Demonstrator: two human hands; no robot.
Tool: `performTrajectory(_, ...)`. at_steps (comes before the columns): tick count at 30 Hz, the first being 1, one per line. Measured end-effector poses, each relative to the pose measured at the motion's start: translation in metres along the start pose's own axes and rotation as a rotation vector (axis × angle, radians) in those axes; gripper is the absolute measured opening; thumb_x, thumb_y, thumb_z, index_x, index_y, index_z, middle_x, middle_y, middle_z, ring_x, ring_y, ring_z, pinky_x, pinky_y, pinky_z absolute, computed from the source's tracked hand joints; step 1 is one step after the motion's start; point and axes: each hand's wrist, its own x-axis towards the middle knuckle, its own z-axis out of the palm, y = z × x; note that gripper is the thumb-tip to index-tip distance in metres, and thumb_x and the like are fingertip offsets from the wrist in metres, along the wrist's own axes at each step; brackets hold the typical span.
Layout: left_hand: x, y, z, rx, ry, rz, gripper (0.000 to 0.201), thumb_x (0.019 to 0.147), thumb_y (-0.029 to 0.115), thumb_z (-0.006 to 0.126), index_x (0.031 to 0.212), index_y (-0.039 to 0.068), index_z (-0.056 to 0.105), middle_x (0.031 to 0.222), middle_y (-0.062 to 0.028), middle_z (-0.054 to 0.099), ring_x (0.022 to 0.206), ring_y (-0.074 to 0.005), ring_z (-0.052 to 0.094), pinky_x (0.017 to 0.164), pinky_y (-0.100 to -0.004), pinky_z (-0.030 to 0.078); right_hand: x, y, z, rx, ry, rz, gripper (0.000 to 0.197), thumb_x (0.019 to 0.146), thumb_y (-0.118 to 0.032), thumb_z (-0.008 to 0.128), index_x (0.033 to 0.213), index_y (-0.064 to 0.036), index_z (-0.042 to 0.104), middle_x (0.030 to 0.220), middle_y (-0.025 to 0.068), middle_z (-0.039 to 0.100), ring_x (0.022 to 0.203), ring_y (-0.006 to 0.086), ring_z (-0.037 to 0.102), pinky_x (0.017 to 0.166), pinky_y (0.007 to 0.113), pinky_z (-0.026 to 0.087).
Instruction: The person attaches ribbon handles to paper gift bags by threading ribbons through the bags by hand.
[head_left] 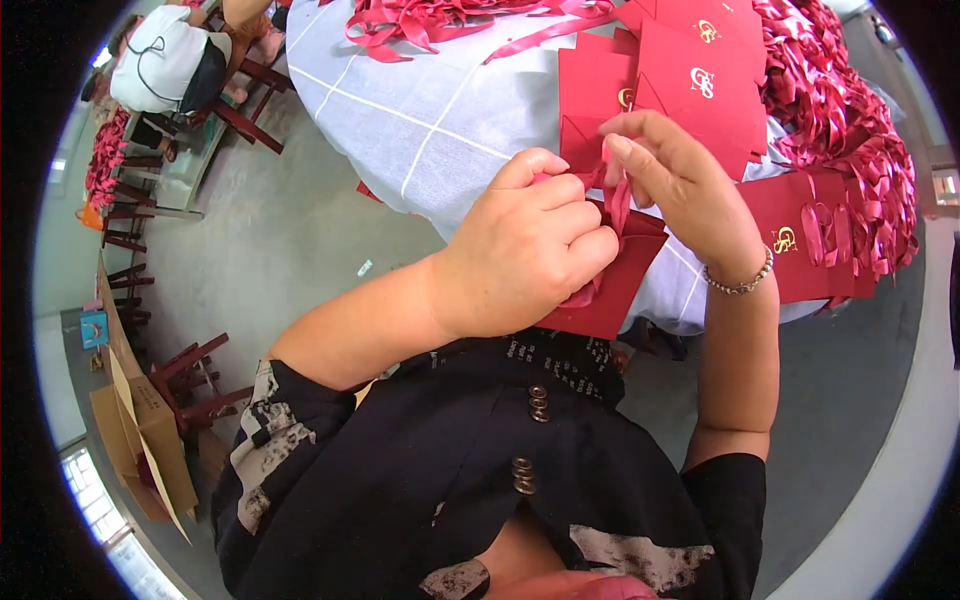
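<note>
A red paper gift bag (pixel 610 300) is held close to my body at the table's near edge, partly hidden by my left hand. My left hand (pixel 545 240) is closed in a fist around a red ribbon at the bag's top. The right hand (pixel 685 175), with a beaded bracelet at its wrist, pinches the same red ribbon (pixel 617 200) between thumb and fingers, just right of the left knuckles. Beyond my hands lie stacked flat red gift bags (pixel 690 95) with gold or white printing.
A pale blue checked cloth (pixel 400 100) covers the table. Red ribbons (pixel 840 110) are heaped at the right, beside finished-looking bags with ribbon handles (pixel 790 235). More ribbon (pixel 410 25) lies at the far side. Leftward are wooden stools (pixel 195 380), a cardboard box (pixel 150 430) and a seated person (pixel 170 60).
</note>
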Motion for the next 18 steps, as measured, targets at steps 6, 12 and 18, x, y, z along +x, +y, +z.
performTrajectory(6, -0.001, 0.0, -0.001, -0.011, -0.02, -0.012, 0.028, 0.065, 0.008, 0.071, 0.092, 0.008, 0.065, 0.081, -0.0024, 0.06, 0.081, -0.0226, 0.06, 0.091, -0.0421, 0.045, 0.008, 0.014, 0.005, -0.216, -0.087, -0.088, 0.02, 0.1, -0.015, 0.062, 0.102, 0.0042, 0.067, 0.08, 0.006, 0.066, 0.073, 0.0084, 0.055, 0.067, 0.027, 0.048)
performTrajectory(12, -0.001, -0.003, 0.003, -0.162, -0.035, -0.099, 0.016, 0.08, 0.01, 0.071, 0.094, 0.008, 0.065, 0.081, -0.0046, 0.063, 0.081, -0.0244, 0.062, 0.094, -0.0443, 0.044, 0.006, 0.008, 0.011, -0.199, 0.065, -0.296, 0.016, 0.099, -0.01, 0.06, 0.101, 0.004, 0.068, 0.079, 0.0082, 0.067, 0.074, 0.0112, 0.059, 0.07, 0.029, 0.05)
performTrajectory(18, -0.003, 0.006, 0.009, -0.3, -0.216, -0.134, 0.008, 0.087, 0.012, 0.071, 0.093, 0.008, 0.067, 0.082, -0.0065, 0.066, 0.081, -0.0257, 0.063, 0.098, -0.0459, 0.044, 0.025, 0.025, -0.007, -0.308, 0.348, -0.386, 0.02, 0.1, -0.016, 0.061, 0.104, 0.0025, 0.068, 0.074, 0.0099, 0.064, 0.066, 0.0145, 0.058, 0.064, 0.029, 0.049)
